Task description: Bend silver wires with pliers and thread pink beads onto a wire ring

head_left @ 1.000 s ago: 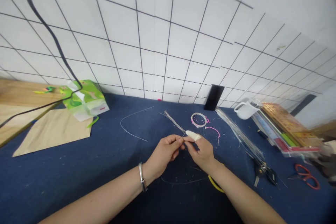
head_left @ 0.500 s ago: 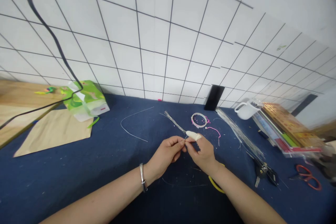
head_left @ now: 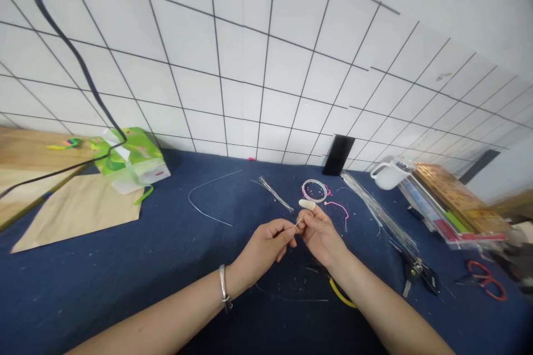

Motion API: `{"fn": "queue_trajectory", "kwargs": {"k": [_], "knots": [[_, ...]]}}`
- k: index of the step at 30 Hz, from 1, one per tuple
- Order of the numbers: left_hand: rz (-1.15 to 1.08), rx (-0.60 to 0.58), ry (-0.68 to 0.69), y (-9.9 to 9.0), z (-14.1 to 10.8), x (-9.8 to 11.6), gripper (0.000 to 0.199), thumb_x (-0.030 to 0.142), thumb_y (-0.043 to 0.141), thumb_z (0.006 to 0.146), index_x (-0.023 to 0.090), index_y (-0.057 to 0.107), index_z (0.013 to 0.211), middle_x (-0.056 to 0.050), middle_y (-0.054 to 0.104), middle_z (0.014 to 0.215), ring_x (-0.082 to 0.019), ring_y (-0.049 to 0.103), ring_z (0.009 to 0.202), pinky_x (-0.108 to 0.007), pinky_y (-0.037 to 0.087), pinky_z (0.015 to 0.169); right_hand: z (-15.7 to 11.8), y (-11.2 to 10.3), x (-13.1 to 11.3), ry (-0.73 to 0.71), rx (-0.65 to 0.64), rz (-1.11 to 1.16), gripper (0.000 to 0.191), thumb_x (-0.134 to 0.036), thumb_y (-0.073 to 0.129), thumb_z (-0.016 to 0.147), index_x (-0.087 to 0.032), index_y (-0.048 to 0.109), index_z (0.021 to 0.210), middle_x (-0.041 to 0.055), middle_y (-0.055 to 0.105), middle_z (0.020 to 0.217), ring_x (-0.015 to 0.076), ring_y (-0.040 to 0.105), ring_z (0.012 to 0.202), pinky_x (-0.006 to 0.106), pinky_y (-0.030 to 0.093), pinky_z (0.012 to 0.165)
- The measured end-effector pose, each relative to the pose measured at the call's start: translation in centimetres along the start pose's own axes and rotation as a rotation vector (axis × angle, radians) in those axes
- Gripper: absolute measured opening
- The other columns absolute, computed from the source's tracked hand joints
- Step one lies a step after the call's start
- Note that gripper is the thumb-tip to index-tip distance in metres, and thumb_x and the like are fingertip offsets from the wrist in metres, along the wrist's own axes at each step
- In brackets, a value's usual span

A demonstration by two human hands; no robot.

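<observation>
A short piece of thin wire (head_left: pixel 297 223) spans the small gap between my two hands. My left hand (head_left: pixel 264 245), with a silver bangle on its wrist, pinches one end between thumb and fingertips. At the other end my right hand (head_left: pixel 323 236) is closed on the wire, its thumb pressed to a finger. A white finger cot (head_left: pixel 307 204) covers one raised fingertip of that hand. Just beyond the fingers lies a small bundle of cut wires (head_left: pixel 275 194). Yellow-handled pliers (head_left: pixel 341 295) are partly hidden under my right forearm.
A curved wire (head_left: pixel 195 208) lies to the left, near a green tissue box (head_left: pixel 139 158). Behind my right hand are a ring dish (head_left: pixel 314 191) and pink cord (head_left: pixel 343 209). Farther right are long wires (head_left: pixel 381 213), keys (head_left: pixel 410 277), red scissors (head_left: pixel 487 280) and a white mug (head_left: pixel 389 175).
My right hand has turned, so its palm and thumb face me more and the covered finger points up. The wire between the hands shows more clearly. My left hand keeps its pinch.
</observation>
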State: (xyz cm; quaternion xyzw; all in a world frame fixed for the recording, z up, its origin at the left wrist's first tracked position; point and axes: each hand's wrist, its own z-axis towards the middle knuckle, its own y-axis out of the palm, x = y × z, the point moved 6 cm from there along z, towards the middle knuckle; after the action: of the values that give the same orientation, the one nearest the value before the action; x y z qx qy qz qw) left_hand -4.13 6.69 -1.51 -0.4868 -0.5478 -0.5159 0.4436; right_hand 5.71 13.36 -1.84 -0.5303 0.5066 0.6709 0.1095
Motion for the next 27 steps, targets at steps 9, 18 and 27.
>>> {"fn": "queue_trajectory", "kwargs": {"k": [9,18,27], "knots": [[0.097,0.011,-0.01,0.11,-0.18,0.6,0.028,0.04,0.045,0.082,0.015,0.056,0.072,0.003,0.051,0.06,-0.005,0.037,0.042,-0.019,0.03,0.043,-0.14,0.15,-0.04,-0.006,-0.016,-0.084,0.034,-0.019,0.06,0.072,-0.022,0.054,0.105,-0.003,0.046,0.07,0.0105,0.045,0.063,0.025,0.04,0.062],[0.103,0.024,-0.027,-0.08,0.04,-0.05,0.027,0.04,0.045,0.082,0.016,0.056,0.075,0.003,0.053,0.062,-0.005,0.037,0.041,-0.019,0.029,0.041,-0.15,0.13,-0.16,-0.039,0.009,-0.19,0.036,-0.023,0.061,0.07,-0.023,0.053,0.104,-0.0022,0.046,0.071,0.0115,0.045,0.063,0.026,0.041,0.063],[0.117,0.034,-0.028,-0.22,0.02,-0.14,0.029,0.041,0.044,0.081,0.016,0.056,0.073,0.003,0.051,0.059,-0.005,0.037,0.041,-0.019,0.03,0.042,-0.16,0.28,-0.25,-0.044,0.01,-0.177,0.035,-0.022,0.062,0.069,-0.023,0.054,0.103,-0.0028,0.047,0.071,0.0108,0.046,0.062,0.026,0.04,0.063]]}}
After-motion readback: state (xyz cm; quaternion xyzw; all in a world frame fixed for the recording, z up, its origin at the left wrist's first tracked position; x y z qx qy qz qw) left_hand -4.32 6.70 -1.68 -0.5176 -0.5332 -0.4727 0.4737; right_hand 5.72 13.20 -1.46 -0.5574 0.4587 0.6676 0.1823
